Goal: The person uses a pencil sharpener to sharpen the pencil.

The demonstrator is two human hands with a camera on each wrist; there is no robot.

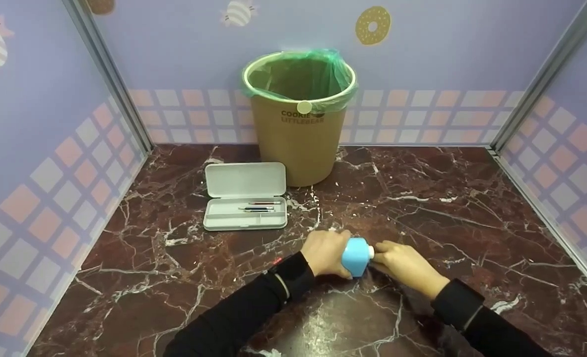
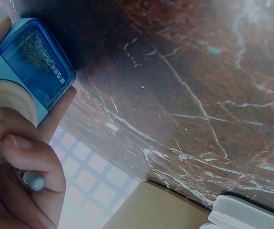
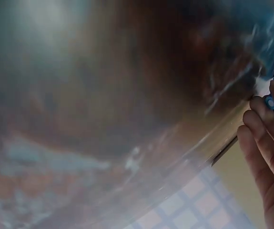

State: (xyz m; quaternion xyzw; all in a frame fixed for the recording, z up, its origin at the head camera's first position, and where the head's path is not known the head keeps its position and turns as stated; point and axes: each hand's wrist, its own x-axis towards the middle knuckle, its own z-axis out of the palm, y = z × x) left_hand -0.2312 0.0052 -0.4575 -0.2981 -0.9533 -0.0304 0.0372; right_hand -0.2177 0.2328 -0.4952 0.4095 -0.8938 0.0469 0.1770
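Note:
My left hand (image 1: pixel 325 252) grips a blue pencil sharpener (image 1: pixel 355 257), held low over the table with its whitish round end to the right. The left wrist view shows shavings inside its clear blue bin (image 2: pixel 46 62). Close against that whitish end, my right hand (image 1: pixel 405 263) pinches a pencil. Only a pale eraser end (image 2: pixel 35 182) of it pokes out between the fingers; the pencil's tip is hidden at the sharpener. In the right wrist view the pencil end (image 3: pixel 270 102) appears as a small ring between thumb and fingers.
Behind the left hand lies an open white pencil case (image 1: pixel 246 181) holding several pencils (image 1: pixel 258 208). A tan trash bin (image 1: pixel 298 141) with a green liner stands at the back. Panels (image 1: pixel 422 59) enclose the marbled dark red table (image 1: pixel 174 277) at the back and sides.

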